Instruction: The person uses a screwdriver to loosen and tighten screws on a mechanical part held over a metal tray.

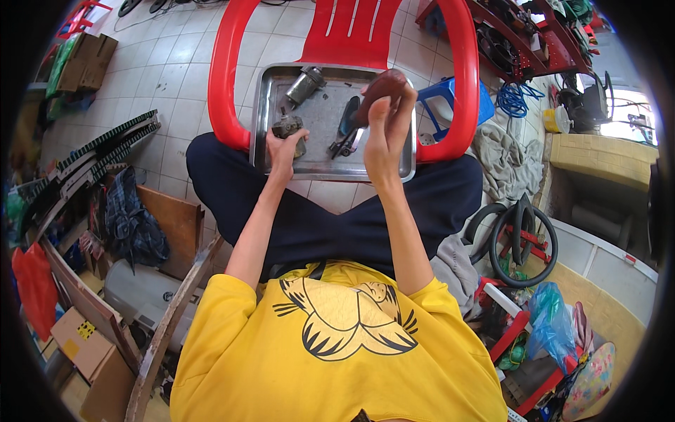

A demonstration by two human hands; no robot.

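Observation:
A metal tray [337,167] rests on the chair seat in front of my knees. My left hand [283,149] is closed round a dirty grey metal part [288,127] at the tray's left side. Raised over the tray's right side, my right hand [389,141] grips a brown, rounded, wood-like object [382,93]; its underside is hidden. Farther back in the tray lies a metal cylinder [305,86], like a small motor body. Between my hands are several dark hand tools [343,143], and a dark blue-black piece [348,116] lies partly behind the brown object.
The red plastic chair [219,77] has armrests either side of the tray. A blue stool [481,102] stands right of it. Blue hose [519,100], grey cloth [510,162] and black tyres [524,239] lie to the right. Wooden boards [169,218] and cardboard boxes [83,341] crowd the left.

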